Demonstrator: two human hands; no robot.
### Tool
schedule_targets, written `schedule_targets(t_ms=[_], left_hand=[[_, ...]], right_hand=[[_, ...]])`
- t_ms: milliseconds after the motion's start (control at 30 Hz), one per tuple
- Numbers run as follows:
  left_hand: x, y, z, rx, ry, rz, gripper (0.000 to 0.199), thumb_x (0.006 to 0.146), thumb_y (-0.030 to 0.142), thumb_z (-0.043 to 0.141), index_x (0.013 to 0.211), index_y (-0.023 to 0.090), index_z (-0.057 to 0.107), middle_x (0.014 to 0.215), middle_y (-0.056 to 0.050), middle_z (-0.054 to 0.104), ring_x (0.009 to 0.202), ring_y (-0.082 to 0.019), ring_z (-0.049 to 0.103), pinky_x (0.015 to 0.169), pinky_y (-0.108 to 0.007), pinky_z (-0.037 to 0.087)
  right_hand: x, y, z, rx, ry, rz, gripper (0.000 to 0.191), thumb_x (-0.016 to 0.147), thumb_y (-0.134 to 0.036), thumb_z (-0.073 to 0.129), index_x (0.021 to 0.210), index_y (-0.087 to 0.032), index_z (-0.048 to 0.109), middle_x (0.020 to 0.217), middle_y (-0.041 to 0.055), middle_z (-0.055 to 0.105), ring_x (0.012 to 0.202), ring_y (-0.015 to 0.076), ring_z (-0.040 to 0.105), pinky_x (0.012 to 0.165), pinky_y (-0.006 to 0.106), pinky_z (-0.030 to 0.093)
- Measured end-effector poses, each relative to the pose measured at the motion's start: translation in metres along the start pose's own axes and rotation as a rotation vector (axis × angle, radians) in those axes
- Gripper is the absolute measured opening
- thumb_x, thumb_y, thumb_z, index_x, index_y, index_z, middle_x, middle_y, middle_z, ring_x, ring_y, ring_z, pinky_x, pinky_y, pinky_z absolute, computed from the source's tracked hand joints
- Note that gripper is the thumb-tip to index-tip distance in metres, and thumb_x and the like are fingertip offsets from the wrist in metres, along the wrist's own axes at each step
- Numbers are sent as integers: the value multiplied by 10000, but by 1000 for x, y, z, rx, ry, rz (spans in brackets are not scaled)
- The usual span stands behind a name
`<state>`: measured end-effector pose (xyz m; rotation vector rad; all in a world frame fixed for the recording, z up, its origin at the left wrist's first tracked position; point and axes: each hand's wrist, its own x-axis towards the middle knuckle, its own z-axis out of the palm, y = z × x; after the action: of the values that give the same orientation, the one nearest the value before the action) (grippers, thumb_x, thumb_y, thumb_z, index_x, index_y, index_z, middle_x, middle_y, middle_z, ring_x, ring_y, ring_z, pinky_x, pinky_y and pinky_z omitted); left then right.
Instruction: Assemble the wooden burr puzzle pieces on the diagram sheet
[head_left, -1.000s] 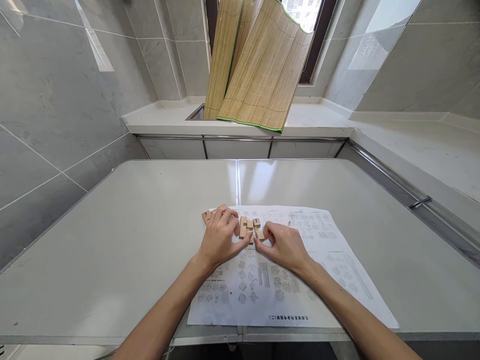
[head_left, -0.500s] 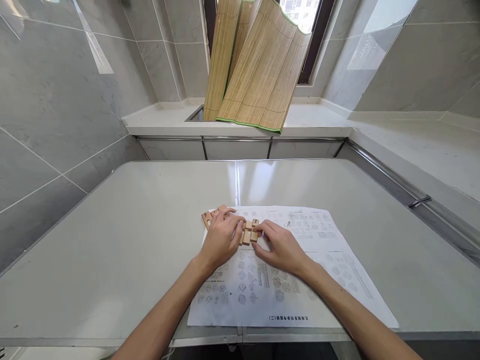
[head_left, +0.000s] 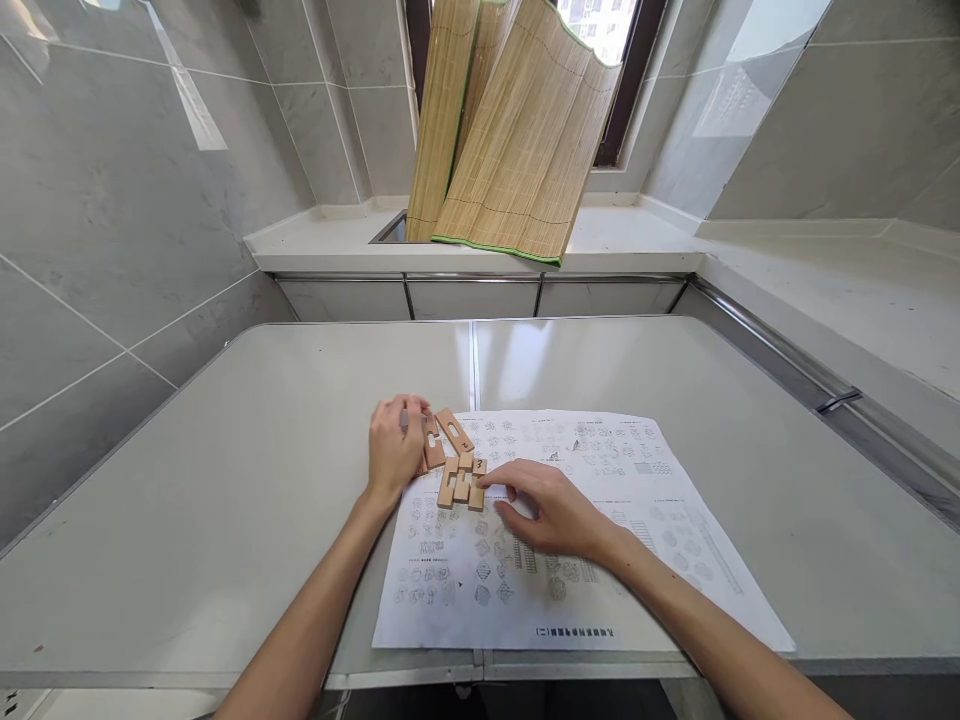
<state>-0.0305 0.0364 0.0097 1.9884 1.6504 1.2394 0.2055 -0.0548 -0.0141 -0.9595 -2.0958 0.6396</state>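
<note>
My left hand [head_left: 394,445] is at the left edge of the printed sheet [head_left: 622,620], its curled fingers closed over flat wooden puzzle pieces that it partly hides. Beside it, a notched wooden piece [head_left: 433,447] pokes out, and a slotted piece marked 2 [head_left: 455,432] lies at an angle. Closer to me, several light wooden pieces sit together in a block, including one marked 3 [head_left: 478,490]. The index fingertip of my right hand [head_left: 551,508] touches that piece's right side, with the thumb held apart and nothing gripped.
The sheet carries small printed diagrams and lies on a pale table [head_left: 225,520] with a centre seam. Behind the table, a bamboo mat [head_left: 525,140] leans by the window on a white ledge [head_left: 637,240]. Grey tiled walls [head_left: 135,200] and a metal rail [head_left: 780,350] border the area.
My left hand has moved left off the block of pieces and onto the pieces at the left. The block has shifted left and toward me, and my right index finger has followed it.
</note>
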Motion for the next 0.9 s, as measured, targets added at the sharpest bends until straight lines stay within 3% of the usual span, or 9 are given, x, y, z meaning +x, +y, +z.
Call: schedule_targets(t_ms=[167,300,900], left_hand=[[13,-27,-2,-16,54,-148,356,1034,419,404,875,234,663,977,-56,765,995,-255,673,933,-387,503],[13,-34,0,-50,19,-213,338,1004,454,450,906,219,672,972,-58,782,929,-228,712,844,-333,528],[10,-29,-3,34,-84,-178,293,920,488,554,931,223,680,1008,-87,781,948,-268,704,881,-387,534]], right_hand=[[0,4,-2,-47,156,152,182,969,-148,540,1002,-227,701,844,13,747,638,148,609,628,285,487],[-2,9,0,-112,123,139,211,978,-146,512,1010,-220,707,710,-22,683,550,128,544,583,264,429],[-3,13,1,-160,119,127,223,960,-128,525,1016,-219,720,679,-36,678,554,122,581,606,247,416]])
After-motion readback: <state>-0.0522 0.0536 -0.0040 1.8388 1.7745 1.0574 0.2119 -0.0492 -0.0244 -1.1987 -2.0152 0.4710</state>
